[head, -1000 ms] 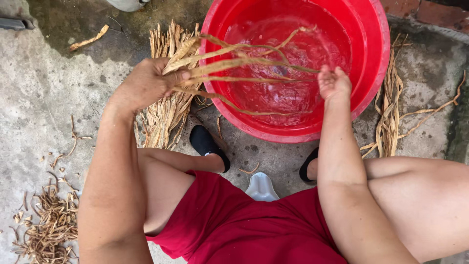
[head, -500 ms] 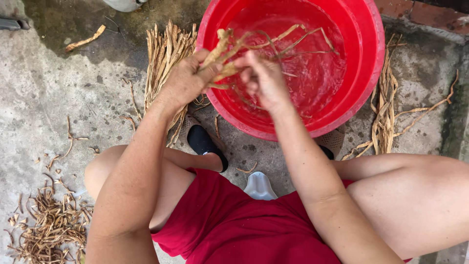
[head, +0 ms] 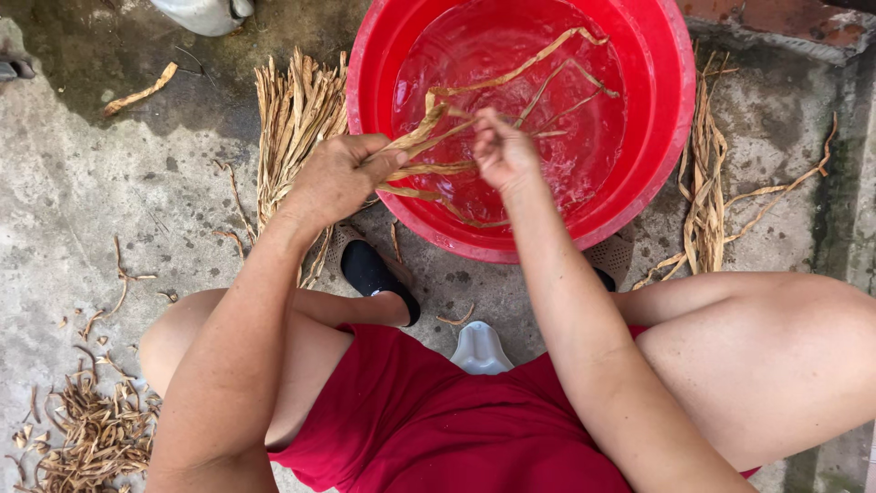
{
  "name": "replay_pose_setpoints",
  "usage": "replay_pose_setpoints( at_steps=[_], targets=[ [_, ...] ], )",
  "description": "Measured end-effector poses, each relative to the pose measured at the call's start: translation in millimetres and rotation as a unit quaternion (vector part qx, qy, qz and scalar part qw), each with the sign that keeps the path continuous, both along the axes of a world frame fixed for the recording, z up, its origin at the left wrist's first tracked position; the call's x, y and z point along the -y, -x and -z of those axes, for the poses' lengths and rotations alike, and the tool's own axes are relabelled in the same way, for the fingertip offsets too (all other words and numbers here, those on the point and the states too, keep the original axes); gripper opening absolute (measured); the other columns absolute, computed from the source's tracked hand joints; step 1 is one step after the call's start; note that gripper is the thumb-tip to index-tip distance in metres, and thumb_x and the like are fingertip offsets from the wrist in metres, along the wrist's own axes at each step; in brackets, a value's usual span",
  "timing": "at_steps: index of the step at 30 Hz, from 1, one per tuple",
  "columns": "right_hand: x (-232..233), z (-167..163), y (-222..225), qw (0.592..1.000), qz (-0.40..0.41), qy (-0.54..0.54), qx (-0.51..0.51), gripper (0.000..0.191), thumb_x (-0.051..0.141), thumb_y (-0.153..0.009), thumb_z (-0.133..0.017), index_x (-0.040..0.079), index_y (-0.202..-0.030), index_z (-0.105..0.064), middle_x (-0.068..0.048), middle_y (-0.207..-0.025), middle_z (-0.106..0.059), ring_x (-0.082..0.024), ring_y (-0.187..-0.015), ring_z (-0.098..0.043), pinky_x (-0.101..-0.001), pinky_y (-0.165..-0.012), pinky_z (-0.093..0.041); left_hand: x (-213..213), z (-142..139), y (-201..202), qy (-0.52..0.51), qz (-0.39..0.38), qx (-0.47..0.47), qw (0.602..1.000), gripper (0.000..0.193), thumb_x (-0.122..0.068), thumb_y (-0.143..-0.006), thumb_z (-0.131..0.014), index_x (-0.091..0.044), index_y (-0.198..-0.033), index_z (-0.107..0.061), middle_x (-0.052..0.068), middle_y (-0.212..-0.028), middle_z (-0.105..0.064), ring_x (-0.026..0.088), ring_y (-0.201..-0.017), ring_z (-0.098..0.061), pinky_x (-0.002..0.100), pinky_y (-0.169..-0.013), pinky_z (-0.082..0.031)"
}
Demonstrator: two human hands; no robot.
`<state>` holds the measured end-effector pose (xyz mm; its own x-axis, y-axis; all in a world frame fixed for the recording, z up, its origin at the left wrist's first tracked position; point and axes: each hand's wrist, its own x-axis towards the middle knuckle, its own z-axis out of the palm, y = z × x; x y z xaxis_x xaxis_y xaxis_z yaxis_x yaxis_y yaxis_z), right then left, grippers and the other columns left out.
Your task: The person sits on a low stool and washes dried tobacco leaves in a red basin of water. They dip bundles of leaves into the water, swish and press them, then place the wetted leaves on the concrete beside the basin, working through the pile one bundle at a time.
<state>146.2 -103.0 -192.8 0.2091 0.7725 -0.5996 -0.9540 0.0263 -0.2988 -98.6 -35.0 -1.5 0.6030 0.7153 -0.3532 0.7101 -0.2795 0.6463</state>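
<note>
My left hand (head: 339, 178) grips a bunch of long tan dried strips (head: 438, 146) at the near rim of a red basin (head: 666, 119) that holds water. The strips fan out over the water toward the far side. My right hand (head: 502, 151) pinches one strip of that bunch just right of my left hand, over the water.
A pile of dry strips (head: 292, 119) lies on the concrete left of the basin, and another pile of strips (head: 707, 183) lies to its right. Small brown scraps (head: 91, 429) are heaped at lower left. My knees and black shoe (head: 374, 274) sit below the basin.
My right hand has come from the basin's right side to the bunch and taken hold of a strip. The left hand has stayed at the near rim with the bunch.
</note>
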Motion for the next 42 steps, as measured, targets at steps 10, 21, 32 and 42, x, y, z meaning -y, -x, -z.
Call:
replay_pose_setpoints(
  at_steps=[10, 21, 32, 42],
  targets=[
    [65, 82, -118, 0.948, 0.263, 0.180, 0.009, 0.019, 0.013, -0.104, -0.053, -0.004, -0.103, -0.062, -0.018, -0.081, -0.072, -0.023, -0.065, -0.071, -0.0354, -0.061, -0.066, -20, -35, 37, 0.038, -0.110, -0.015, 0.993, 0.023, -0.032, -0.098, -0.066, -0.024, -0.114, -0.080, 0.000, -0.095, -0.079, 0.011, -0.083, -0.067, 0.039, -0.090, -0.053],
    [9, -75, 51, 0.952, -0.192, -0.054, 0.232, 0.035, 0.040, -0.099, -0.067, 0.006, -0.095, -0.071, 0.003, -0.065, -0.058, -0.003, -0.046, -0.044, -0.0180, -0.040, -0.033, 8, -3, -5, -0.165, 0.080, -0.099, 0.978, 0.037, -0.042, -0.093, -0.068, -0.038, -0.130, -0.070, 0.010, -0.081, -0.076, 0.026, -0.070, -0.074, 0.043, -0.075, -0.060],
    [0, -32, 55, 0.971, -0.139, 0.048, 0.187, 0.028, 0.034, -0.096, -0.071, 0.007, -0.091, -0.071, 0.004, -0.059, -0.055, -0.004, -0.043, -0.041, -0.0206, -0.038, -0.029, 21, 30, 1, -0.312, 0.158, -0.145, 0.926, 0.037, -0.042, -0.098, -0.065, -0.026, -0.131, -0.068, 0.014, -0.068, -0.072, 0.030, -0.065, -0.074, 0.045, -0.061, -0.061],
    [23, 69, -77, 0.987, 0.046, 0.143, 0.064, 0.030, 0.037, -0.102, -0.059, 0.009, -0.099, -0.068, 0.006, -0.057, -0.050, -0.006, -0.043, -0.037, -0.0224, -0.040, -0.027, 22, -12, 24, -0.250, 0.108, -0.101, 0.957, 0.032, -0.047, -0.091, -0.068, -0.035, -0.121, -0.076, 0.012, -0.078, -0.075, 0.030, -0.067, -0.073, 0.047, -0.064, -0.059]
  ],
)
